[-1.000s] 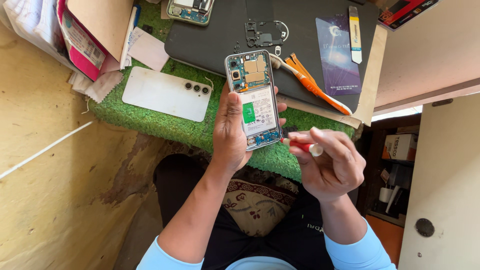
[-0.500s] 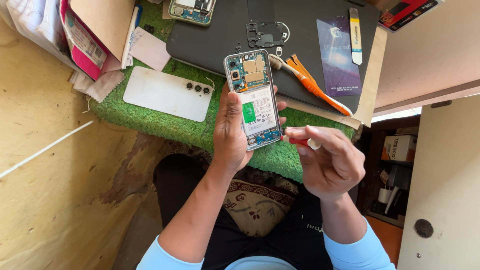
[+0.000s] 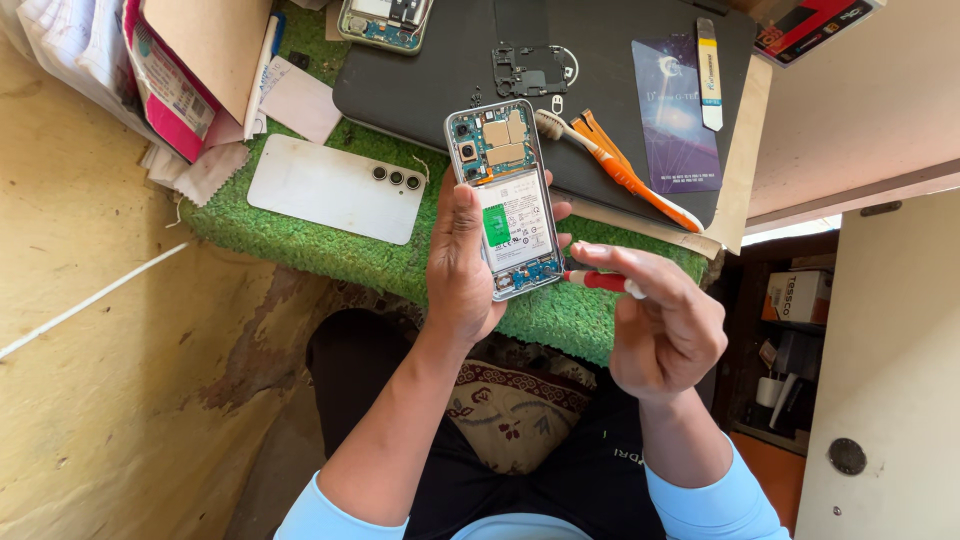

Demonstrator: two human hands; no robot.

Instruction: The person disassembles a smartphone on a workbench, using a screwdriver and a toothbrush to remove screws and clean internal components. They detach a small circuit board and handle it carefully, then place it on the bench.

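Item one: your left hand [image 3: 462, 270] has its fingers curled shut around an opened silver-framed smartphone with exposed circuit board and white battery [image 3: 507, 196], held upright above the green artificial-turf mat [image 3: 330, 255]. Item two: your right hand [image 3: 662, 325] pinches a small red-handled screwdriver [image 3: 598, 281], its tip at the phone's lower edge; nearby lie a white detached back cover with three camera rings [image 3: 335, 188] and an orange-handled toothbrush [image 3: 618, 172]

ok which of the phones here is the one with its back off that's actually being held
The opened phone gripped in the left hand, battery and circuit board exposed. The other opened phone lies untouched at the mat's top edge.
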